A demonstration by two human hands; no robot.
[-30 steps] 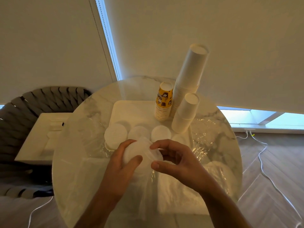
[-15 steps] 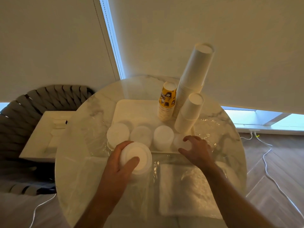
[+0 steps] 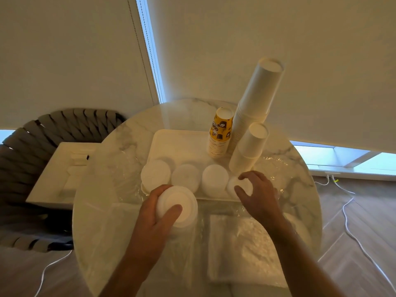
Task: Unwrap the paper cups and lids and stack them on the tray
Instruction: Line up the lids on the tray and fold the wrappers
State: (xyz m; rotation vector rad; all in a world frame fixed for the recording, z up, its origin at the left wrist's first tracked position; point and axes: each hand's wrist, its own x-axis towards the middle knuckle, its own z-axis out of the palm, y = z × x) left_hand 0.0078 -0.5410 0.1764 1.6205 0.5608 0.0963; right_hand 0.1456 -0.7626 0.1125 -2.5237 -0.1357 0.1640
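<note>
Stack of lids (image 3: 176, 205), held in the left hand (image 3: 158, 219) grip above the bench (image 3: 102, 189) before the tray (image 3: 171, 142); right hand (image 3: 257, 194), since released from it, now curled over the tray's rightmost lid pile (image 3: 237, 186), suggesting stacking is next.

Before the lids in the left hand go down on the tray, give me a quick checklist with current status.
1. Left hand has a firm hold on the lid stack: ok, fingers and thumb wrap it.
2. Wrapper off that stack: cannot tell, clear film lies just beneath it.
3. Right hand out of the way: not ok, it rests on the small lid pile at the tray's near right corner.
4. Free room on the tray: ok, the far left part is bare.
5. Cup stacks steady: ok, the tall white stack and yellow stack stand on the tray.
</note>
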